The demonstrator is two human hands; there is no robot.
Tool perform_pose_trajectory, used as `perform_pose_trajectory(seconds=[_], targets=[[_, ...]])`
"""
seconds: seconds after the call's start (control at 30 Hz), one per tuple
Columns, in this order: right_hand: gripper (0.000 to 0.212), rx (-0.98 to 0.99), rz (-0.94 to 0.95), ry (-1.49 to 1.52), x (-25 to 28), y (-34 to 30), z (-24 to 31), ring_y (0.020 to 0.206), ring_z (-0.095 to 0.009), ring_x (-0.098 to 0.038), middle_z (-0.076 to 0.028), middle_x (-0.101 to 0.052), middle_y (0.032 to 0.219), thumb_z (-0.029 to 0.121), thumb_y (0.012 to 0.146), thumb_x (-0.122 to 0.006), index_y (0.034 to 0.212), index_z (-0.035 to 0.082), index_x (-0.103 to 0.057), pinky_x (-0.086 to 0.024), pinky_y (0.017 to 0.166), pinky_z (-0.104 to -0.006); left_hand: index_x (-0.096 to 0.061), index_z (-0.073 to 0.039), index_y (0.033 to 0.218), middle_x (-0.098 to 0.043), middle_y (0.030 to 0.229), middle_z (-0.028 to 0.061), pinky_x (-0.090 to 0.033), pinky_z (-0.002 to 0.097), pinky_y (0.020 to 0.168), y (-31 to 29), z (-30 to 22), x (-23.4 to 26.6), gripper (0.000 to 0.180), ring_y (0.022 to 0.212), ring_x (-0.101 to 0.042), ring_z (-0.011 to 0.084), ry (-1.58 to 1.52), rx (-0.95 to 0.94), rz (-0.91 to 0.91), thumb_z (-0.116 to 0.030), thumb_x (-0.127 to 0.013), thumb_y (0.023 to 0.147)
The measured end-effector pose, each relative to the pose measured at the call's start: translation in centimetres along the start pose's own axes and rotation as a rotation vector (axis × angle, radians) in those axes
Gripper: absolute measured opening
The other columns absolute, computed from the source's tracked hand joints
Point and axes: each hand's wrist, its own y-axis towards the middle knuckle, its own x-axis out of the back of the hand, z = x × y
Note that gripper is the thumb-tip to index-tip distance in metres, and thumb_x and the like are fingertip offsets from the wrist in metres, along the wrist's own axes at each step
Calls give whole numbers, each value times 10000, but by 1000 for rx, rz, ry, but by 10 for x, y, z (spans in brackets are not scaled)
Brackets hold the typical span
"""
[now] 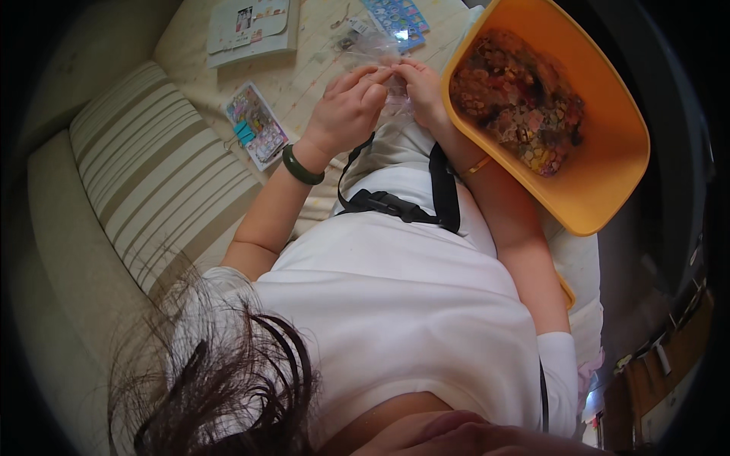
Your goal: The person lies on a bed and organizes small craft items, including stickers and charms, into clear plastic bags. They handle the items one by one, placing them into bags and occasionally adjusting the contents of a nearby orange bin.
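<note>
My left hand [351, 108], with a dark green bangle [303, 166] at its wrist, meets my right hand [423, 90] above my lap. The fingers of both are pinched together on a crinkled clear plastic bag [374, 50]. Part of the bag hangs below the fingertips, with a faint pink tint; what it holds I cannot make out. Close beside my right hand and forearm stands a deep yellow bin [608, 182]. Inside it lies a heap of small flower-like pieces [525, 106] in red, brown and yellow.
Left of my left hand lies a stack of colourful sheets [262, 137] held by a teal binder clip [243, 133]. Farther off are a white box [255, 38] and blue sticker sheets [401, 21]. A striped cushion [152, 175] leans along the left.
</note>
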Motion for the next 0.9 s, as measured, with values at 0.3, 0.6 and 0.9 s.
perform_pose_trajectory(seconds=[0.3, 0.6, 0.9], targets=[[188, -176, 203, 190, -23, -25, 71, 763, -94, -574, -31, -609, 867, 181, 894, -511, 978, 28, -580, -462, 682, -214, -510, -74, 890, -558, 1165, 54, -315, 414, 996, -3, 3, 0, 109, 1167, -455, 265, -71, 34, 78, -115, -546, 796], [162, -378, 249, 553, -20, -25, 81, 757, -98, -547, -19, -581, 885, 113, 899, -469, 1009, 35, -561, -450, 688, -226, -572, -48, 1022, -633, 888, 100, -473, 353, 754, 34, 112, -21, 353, 841, -597, 269, -59, 338, -181, -197, -675, 719], [169, -559, 472, 539, -16, -30, 88, 788, -101, -496, -17, -550, 928, 127, 893, -469, 1004, 31, -552, -399, 706, -229, -504, 2, 1042, -640, 803, 117, -516, 279, 599, 71, 149, -33, 295, 710, -634, 199, -600, 686, 39, -107, -603, 786]])
